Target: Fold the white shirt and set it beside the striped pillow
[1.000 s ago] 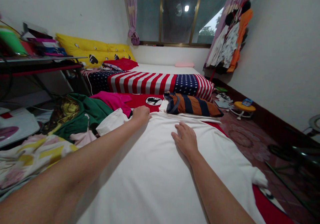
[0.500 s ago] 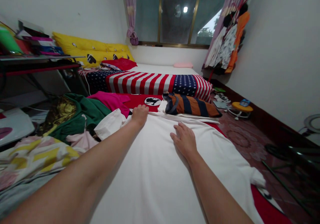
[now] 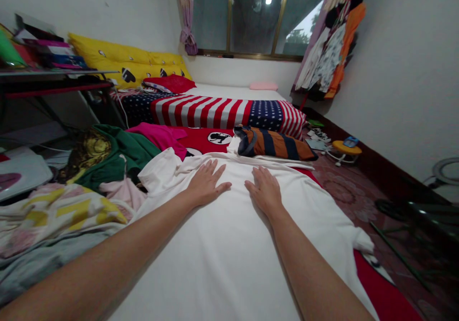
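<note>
**Fingers spread flat on white cloth**

Fingers of the left hand lie splayed, palm down, holding nothing, on the white garment spread over the bed. Just beside, the right hand presses flat, fingers loosely together.

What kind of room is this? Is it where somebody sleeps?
Most likely a bedroom. There is a low bed with a flag blanket, yellow pillows by the wall, and clothes hanging beside the window.
</note>
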